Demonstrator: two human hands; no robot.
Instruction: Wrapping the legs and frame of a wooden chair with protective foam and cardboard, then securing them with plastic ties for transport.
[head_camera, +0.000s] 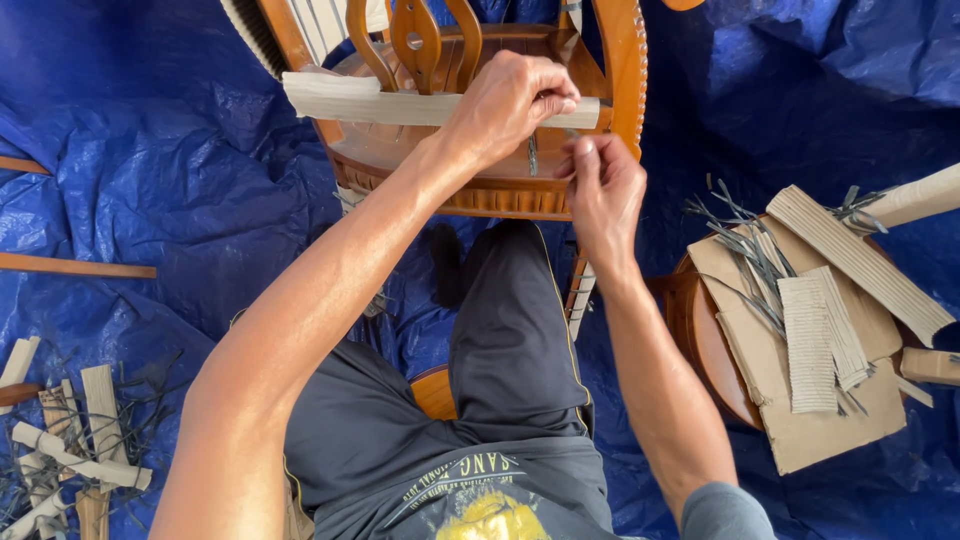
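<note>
A carved wooden chair (490, 190) lies in front of me, over a blue tarpaulin. A long strip of corrugated cardboard (380, 103) lies across its frame. My left hand (510, 100) presses down on the right part of that strip, fingers curled over it. Just below, my right hand (600, 185) pinches the strip's end near the chair's right rail (625, 70). A thin dark metal piece (532, 155) hangs under the strip between my hands; what it is I cannot tell.
On the right a round wooden stool (700, 340) carries cardboard sheets, corrugated strips (820, 340) and several thin grey metal pieces (750, 250). Cardboard scraps and dark bits (70, 440) litter the lower left. A wooden slat (70, 266) lies at the left. My knee (505, 330) sits below the chair.
</note>
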